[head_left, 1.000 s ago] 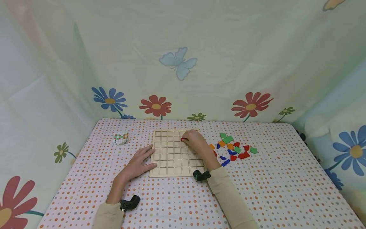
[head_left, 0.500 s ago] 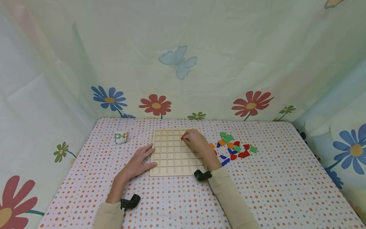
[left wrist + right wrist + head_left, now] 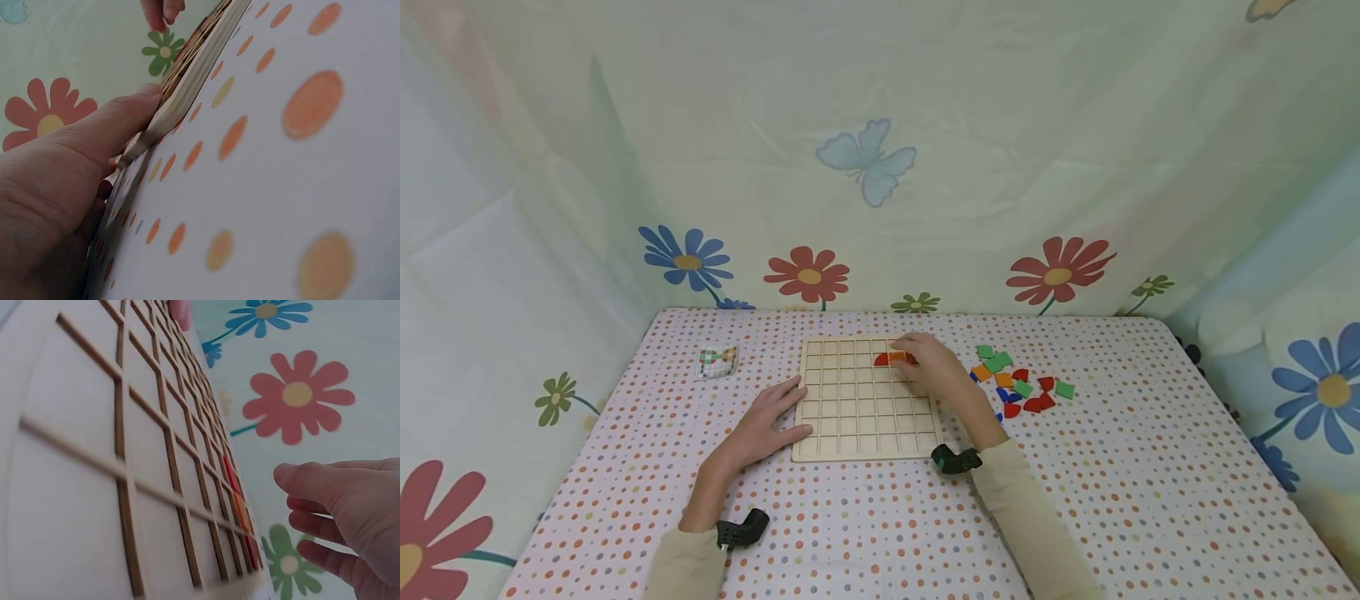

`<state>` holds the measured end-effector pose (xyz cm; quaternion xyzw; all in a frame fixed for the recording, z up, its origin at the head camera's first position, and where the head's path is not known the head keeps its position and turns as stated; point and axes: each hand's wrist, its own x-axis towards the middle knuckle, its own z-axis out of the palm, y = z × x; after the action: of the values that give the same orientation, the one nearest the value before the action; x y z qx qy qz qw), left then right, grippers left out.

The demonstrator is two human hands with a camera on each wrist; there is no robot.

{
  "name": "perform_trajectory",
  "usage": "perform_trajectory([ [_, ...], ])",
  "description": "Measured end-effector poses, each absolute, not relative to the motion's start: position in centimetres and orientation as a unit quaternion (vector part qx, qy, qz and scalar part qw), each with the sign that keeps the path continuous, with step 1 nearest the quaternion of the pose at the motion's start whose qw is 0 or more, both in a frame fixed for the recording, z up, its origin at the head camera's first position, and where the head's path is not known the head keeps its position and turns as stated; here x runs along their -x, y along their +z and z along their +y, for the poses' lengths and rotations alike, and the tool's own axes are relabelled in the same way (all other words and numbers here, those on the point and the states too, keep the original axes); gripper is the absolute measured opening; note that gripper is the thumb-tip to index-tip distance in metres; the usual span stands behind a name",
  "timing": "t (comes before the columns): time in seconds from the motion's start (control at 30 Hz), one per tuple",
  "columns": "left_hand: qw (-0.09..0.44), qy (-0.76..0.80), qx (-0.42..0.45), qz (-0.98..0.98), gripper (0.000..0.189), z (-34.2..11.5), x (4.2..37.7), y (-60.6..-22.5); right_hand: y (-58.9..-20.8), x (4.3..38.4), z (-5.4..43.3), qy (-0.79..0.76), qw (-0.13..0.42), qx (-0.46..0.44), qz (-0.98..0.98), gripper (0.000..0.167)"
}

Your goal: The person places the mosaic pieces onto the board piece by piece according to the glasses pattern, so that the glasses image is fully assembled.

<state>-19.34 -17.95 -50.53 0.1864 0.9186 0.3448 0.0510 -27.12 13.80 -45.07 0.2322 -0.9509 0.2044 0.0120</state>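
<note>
A wooden grid board lies on the table. My left hand rests at its left edge with fingers spread and straight, and the left wrist view shows the thumb on the wooden rim. My right hand is over the board's upper right, its fingers loosely bent with nothing between them. Under it, in one row of cells, sit a red quarter-round piece, an orange square piece and another red piece. The right wrist view shows this red and orange strip near the board's far edge.
Right of the board lie loose flat pieces: green squares, orange squares, red quarter-rounds and blue pieces. A small printed pattern card lies at the table's back left. A flowered curtain hangs behind the dotted tablecloth.
My right hand has let go of the red piece and drawn back to the right, uncovering the red and orange pieces in the grid. The left hand has stayed still.
</note>
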Motion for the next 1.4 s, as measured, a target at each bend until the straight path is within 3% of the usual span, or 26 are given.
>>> perform_trajectory([
  [0.63,0.049,0.341,-0.184,0.921,0.074,-18.0,19.3,-50.7,-47.1,26.9,25.7,0.216,0.008,-0.189,-0.958,0.043],
  [0.9,0.051,0.339,-0.185,0.921,0.075,-18.0,19.3,-50.8,-47.1,26.8,25.7,0.231,-0.024,-0.224,-0.947,0.042],
  [1.13,0.049,0.34,-0.185,0.921,0.075,-18.0,19.5,-50.8,-47.2,26.9,25.4,0.229,-0.03,-0.33,-0.915,0.032],
  [1.4,0.05,0.342,-0.186,0.92,0.075,-18.1,19.3,-50.8,-46.9,26.6,24.9,0.217,-0.058,-0.319,-0.921,0.029],
])
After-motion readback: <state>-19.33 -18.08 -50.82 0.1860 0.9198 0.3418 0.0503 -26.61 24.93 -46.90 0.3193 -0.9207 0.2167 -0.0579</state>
